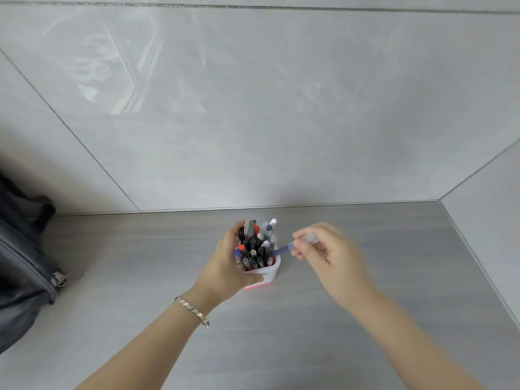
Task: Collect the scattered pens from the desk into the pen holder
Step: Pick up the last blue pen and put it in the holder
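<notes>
A white pen holder (270, 273) with a red base stands on the grey desk (281, 333), near its back edge. Several pens (253, 246) with black, red, blue and clear caps stand packed inside it. My left hand (225, 266) wraps around the holder's left side. My right hand (326, 249) pinches a blue pen (284, 249) with a clear barrel. The pen is tilted, with its lower end over the holder's right rim. No loose pens show on the desk.
A dark grey bag (25, 266) with a zip pull lies at the desk's left edge. Grey tiled walls (253, 108) close off the back and right side of the desk. A bracelet (192, 309) circles my left wrist.
</notes>
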A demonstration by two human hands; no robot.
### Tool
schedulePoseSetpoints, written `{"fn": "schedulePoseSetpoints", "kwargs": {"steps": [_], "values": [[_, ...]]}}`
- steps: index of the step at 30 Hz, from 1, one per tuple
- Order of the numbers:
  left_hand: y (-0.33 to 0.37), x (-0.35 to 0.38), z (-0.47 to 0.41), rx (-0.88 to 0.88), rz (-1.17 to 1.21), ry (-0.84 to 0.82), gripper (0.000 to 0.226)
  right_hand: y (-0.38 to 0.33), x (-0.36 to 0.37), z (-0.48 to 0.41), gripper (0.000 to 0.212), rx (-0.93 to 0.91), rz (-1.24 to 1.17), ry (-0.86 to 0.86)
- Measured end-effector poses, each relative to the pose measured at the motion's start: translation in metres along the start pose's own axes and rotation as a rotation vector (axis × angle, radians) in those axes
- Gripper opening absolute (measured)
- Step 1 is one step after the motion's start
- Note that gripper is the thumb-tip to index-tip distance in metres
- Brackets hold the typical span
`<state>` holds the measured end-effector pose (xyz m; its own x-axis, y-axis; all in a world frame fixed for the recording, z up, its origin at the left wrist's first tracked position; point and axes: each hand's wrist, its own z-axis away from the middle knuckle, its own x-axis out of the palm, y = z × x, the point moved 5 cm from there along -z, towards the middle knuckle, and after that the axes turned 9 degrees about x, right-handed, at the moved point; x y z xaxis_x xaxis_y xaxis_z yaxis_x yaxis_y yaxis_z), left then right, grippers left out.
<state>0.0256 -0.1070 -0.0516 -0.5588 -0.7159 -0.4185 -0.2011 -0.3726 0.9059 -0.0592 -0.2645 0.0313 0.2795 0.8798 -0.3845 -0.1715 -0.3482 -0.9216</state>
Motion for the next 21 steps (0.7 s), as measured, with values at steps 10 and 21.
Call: {"fn": "schedulePoseSetpoints", "kwargs": {"steps": [10,21], "values": [[-0.005,0.009,0.012,0.002,0.008,0.121,0.112,0.019,0.041,-0.014,0.013,-0.255,0.276,0.329],[-0.007,0.005,-0.003,-0.097,0.063,0.207,0.094,0.06,0.018,-0.012,0.021,0.112,0.519,-0.109]]}}
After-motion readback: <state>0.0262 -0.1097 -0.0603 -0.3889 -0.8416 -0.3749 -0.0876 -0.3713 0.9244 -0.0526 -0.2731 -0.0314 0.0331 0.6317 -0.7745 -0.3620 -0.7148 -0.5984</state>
